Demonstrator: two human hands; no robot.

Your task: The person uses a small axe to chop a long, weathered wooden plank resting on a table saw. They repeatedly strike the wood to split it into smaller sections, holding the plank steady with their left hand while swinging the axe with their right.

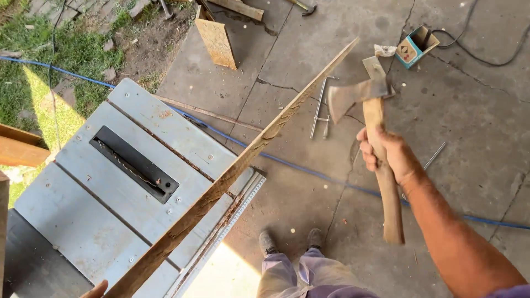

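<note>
1. My right hand [381, 152] is wrapped tight around the wooden handle of a hatchet [371, 118], gripping in its upper half; the steel head sits raised, its edge turned toward the plank.
2. The long rough plank [237, 165] lies slanted across the right-hand edge of the grey saw bench [94, 221], its far end jutting up and out over the concrete, close beside the hatchet head but not touching it.
3. Only a sliver of my left hand [95, 289] shows at the bottom edge, at the near end of the plank; I cannot tell whether it is clasped or just resting.
4. I judge the step in hand to be a chop or trim at the plank's free end. As I read it, the next stroke calls for the near end pinned firm and the blade landing well away from that hand, since the board could kick off the bench edge.
5. The bench top is worn, with a dark blade slot [135, 165] in the middle and a measuring rail along the near edge.
6. Beyond it is a cracked concrete floor [469, 121] in bright sun: a blue hose [309, 171] crosses it, a small cardboard box [413, 49] and metal rods [320, 110] lie there, an offcut board [216, 41] stands by the dirt, and grass [33, 77] runs along the left.
7. My shoes [292, 240] stand just right of the bench.
</note>
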